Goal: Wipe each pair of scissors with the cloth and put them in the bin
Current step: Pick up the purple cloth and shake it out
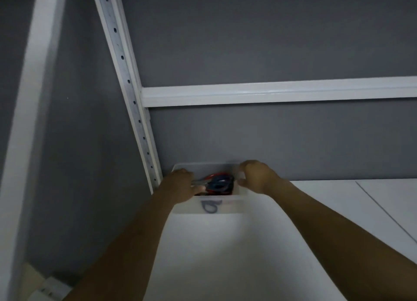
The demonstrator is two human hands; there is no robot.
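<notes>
We find the translucent rectangular plastic bin (230, 207) on the white flat shelf board (248, 255), in its rear left corner, against the grey wall panel (270, 142) and just right of the white perforated metal upright (135, 102). The red and blue plastic-handled scissors (217, 184) lie inside it. The left hand (180, 185) is at its left rim; the right hand (257, 176) grips its right wall

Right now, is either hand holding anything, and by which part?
The right hand grips the translucent white plastic bin by its right wall. The left hand seems to hold blue-handled metal scissors by the blades, inside the bin.
</notes>
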